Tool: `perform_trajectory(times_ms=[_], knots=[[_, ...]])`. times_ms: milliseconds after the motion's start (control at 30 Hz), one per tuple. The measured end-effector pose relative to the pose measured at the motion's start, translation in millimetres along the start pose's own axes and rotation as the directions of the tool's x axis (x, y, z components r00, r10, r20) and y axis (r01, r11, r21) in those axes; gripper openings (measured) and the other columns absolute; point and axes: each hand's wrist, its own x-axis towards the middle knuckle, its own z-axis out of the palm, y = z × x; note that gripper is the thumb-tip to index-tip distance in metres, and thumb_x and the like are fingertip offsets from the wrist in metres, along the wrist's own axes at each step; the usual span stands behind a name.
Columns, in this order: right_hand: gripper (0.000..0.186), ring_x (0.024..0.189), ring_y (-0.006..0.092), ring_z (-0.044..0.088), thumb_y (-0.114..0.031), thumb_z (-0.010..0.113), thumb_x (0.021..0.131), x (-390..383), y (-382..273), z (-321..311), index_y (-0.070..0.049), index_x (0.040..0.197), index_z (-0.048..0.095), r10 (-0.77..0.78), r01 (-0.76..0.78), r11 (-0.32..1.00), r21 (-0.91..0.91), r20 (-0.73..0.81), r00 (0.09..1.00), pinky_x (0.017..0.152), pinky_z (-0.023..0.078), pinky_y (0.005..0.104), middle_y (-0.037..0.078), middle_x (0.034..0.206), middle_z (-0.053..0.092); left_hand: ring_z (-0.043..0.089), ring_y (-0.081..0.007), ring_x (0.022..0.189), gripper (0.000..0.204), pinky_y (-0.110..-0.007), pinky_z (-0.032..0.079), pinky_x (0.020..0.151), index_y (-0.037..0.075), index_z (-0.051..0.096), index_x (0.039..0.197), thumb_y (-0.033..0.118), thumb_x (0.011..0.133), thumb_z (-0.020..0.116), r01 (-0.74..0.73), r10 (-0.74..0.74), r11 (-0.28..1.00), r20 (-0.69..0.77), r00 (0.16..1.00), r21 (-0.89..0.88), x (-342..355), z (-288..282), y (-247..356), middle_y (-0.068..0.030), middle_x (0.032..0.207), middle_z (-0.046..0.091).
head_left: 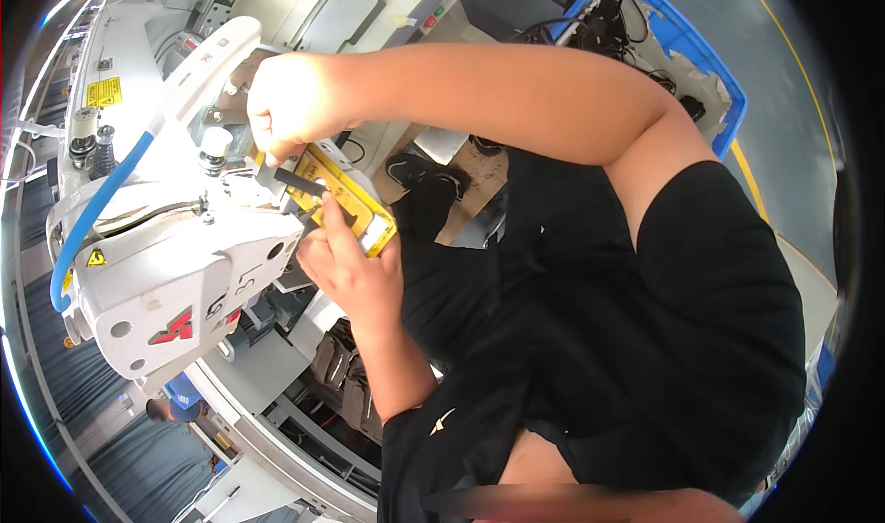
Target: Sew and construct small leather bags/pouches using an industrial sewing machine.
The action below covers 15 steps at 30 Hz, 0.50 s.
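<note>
A flat yellow and black piece (348, 200) lies slanted beside the head of a white industrial sewing machine (175, 274). My left hand (346, 270) comes up from below and pinches the lower part of this piece with its fingertips. My right hand (286, 104) reaches across from the right, closed in a fist over the piece's upper end, close against the machine's arm. A short black strip (300, 184) sticks out between the two hands. What the fist encloses is hidden.
A blue hose (92, 210) curves along the machine's left side. A blue crate (705, 62) with cables stands at the upper right. My black shoe (424, 173) is on the floor below. A yellow floor line (749, 177) runs at the right.
</note>
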Motion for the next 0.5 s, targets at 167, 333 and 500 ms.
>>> perform_trajectory(times_ms=[167, 333, 500], knots=[[0.015, 0.07, 0.0189, 0.067, -0.015, 0.081, 0.076, 3.3, 11.4, 5.3, -0.001, 0.081, 0.077, -0.172, 0.163, 0.978, -0.132, -0.058, 0.983, 0.067, 0.053, 0.0333, 0.01, 0.074, 0.073, 0.049, -0.0337, 0.095, 0.073, -0.044, 0.041, 0.089, -0.003, 0.06, 0.136, 0.023, 0.074, 0.088, -0.005, 0.005, 0.999, 0.014, 1.0, -0.038, -0.2, 1.2, -3.6, -0.0143, 0.095, 0.054], [0.015, 0.08, 0.0282, 0.07, -0.011, 0.076, 0.079, 6.2, 22.9, 24.6, -0.001, 0.09, 0.074, -0.544, 0.414, 0.824, -0.388, -0.336, 0.769, 0.074, 0.055, 0.0381, 0.013, 0.083, 0.072, 0.049, -0.0339, 0.095, 0.073, -0.044, 0.042, 0.088, -0.003, 0.059, 0.136, 0.022, 0.074, 0.088, 0.007, -0.007, 0.999, 0.014, 1.0, -0.042, 1.8, 0.6, -3.4, -0.0138, 0.093, 0.054], [0.013, 0.084, 0.0311, 0.07, -0.01, 0.074, 0.081, 3.3, 16.9, 21.1, -0.002, 0.091, 0.072, -0.265, 0.211, 0.923, -0.322, -0.133, 0.955, 0.075, 0.055, 0.0411, 0.014, 0.084, 0.071, 0.051, -0.0336, 0.091, 0.085, -0.046, 0.042, 0.09, -0.004, 0.058, 0.139, 0.021, 0.063, 0.087, 0.007, -0.007, 0.999, 0.019, 1.0, -0.032, 2.8, 3.1, -3.4, -0.0117, 0.09, 0.05]])
